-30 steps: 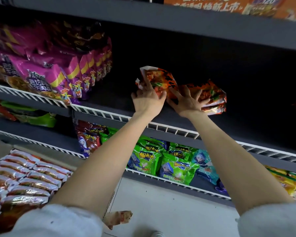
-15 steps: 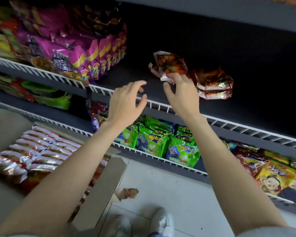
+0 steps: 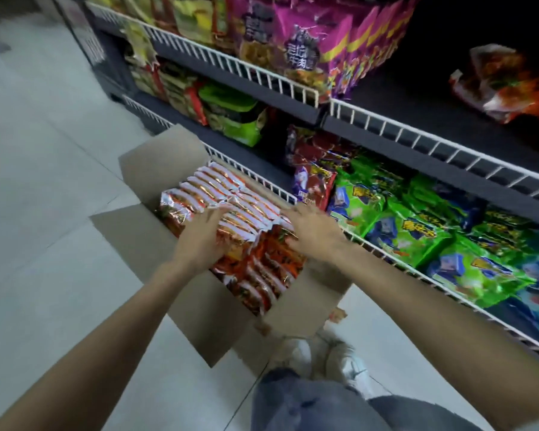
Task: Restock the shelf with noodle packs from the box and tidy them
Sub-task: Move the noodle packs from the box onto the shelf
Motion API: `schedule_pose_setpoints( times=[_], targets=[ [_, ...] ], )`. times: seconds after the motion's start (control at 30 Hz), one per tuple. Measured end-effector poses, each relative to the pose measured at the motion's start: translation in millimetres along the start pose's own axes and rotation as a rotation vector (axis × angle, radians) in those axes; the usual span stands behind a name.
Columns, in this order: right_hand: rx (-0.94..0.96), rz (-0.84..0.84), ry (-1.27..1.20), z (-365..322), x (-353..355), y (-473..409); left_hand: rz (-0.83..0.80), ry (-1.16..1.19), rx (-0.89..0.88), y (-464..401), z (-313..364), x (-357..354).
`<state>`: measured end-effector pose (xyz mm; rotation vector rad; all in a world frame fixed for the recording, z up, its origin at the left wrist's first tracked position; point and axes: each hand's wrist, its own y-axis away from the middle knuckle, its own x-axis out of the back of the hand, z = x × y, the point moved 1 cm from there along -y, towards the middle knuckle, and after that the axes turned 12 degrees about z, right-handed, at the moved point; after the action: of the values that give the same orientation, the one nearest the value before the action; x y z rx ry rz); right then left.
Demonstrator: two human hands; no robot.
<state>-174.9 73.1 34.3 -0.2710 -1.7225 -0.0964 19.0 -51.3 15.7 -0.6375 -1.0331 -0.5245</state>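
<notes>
Noodle packs (image 3: 231, 213) in red, orange and silver wrappers stand on edge inside the open cardboard box (image 3: 168, 244), which sits on the pale tiled floor (image 3: 44, 213) just in front of the shelving; they are packed face to face in rows that run along the box's long axis, from the near right end toward the far left end, with their crimped top seams pointing up. Left hand (image 3: 204, 234) lies palm down on the packs near the middle of the box, fingers spread and flat on the seams, not closed round any pack. Right hand (image 3: 313, 230) is over the box's right edge, fingers reaching down among the packs; it is blurred, and I cannot tell whether it grips one. Two more packs of the same kind (image 3: 504, 85) lie loosely on the dark upper shelf (image 3: 417, 98) at far right, tilted, well apart from the box. Green packs (image 3: 417, 231) fill the lower shelf behind a white wire rail (image 3: 433, 144), and purple packs (image 3: 308, 42) stand on the upper shelf to the left
</notes>
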Motion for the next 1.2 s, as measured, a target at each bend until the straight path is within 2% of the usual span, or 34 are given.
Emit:
schedule_pose_setpoints(
  times=[0.1,0.27,0.37,0.53,0.77,0.93,1.07,1.2],
  targets=[
    [-0.103,-0.201,0.027,4.2,-43.0,-18.9,-0.142,-0.147,-0.062,-4.5,-13.5,-26.8],
    [-0.285,-0.338,-0.024,14.8,-84.6,-19.6,-0.287,-0.336,-0.160,-25.8,-21.8,-69.2],
    [-0.328,-0.286,0.052,15.9,-91.8,-21.6,-0.349,-0.413,-0.218,-33.9,-27.5,-82.9],
    [-0.301,-0.260,0.145,17.6,-97.1,-25.7,-0.233,-0.446,-0.269,-35.3,-34.5,-90.3],
    [-0.297,-0.236,0.176,7.9,-102.6,-29.6,-0.228,-0.453,-0.310,-36.3,-44.2,-83.6],
    [-0.315,-0.126,0.226,6.5,-93.9,-35.1,-0.357,-0.462,-0.332,-36.0,-51.7,-78.9],
    [-0.320,-0.069,0.233,9.6,-82.6,-35.8,-0.335,-0.456,-0.350,-38.9,-49.5,-79.4],
    [-0.324,0.002,0.165,13.1,-59.5,-38.5,-0.380,-0.531,-0.407,-47.1,-48.9,-77.9]
  ],
)
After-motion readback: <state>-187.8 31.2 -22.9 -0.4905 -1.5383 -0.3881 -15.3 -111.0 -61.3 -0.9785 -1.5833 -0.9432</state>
